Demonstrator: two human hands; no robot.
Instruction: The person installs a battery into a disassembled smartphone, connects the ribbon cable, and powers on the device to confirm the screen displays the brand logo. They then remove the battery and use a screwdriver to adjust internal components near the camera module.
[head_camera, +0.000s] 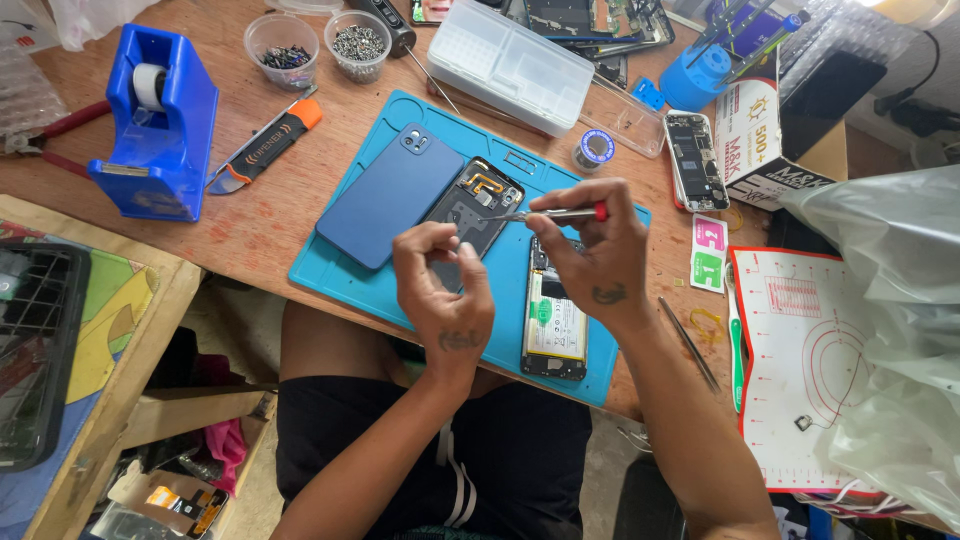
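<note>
My right hand (592, 250) grips a small red-handled screwdriver (560, 213), its tip pointing left at a dark inner phone frame (478, 205) on the teal work mat (330, 275). My left hand (445, 290) hovers with curled fingers over the lower end of that frame; whether it pinches anything cannot be made out. A blue phone back cover (388, 195) lies just left of the frame. An opened phone with its battery showing (556, 325) lies under my right hand.
A blue tape dispenser (160, 120) and an orange utility knife (265, 150) sit at left. Two cups of screws (320, 42), a clear plastic box (510, 65), another opened phone (696, 160), tweezers (690, 345) and a white mat (800, 370) surround the work area.
</note>
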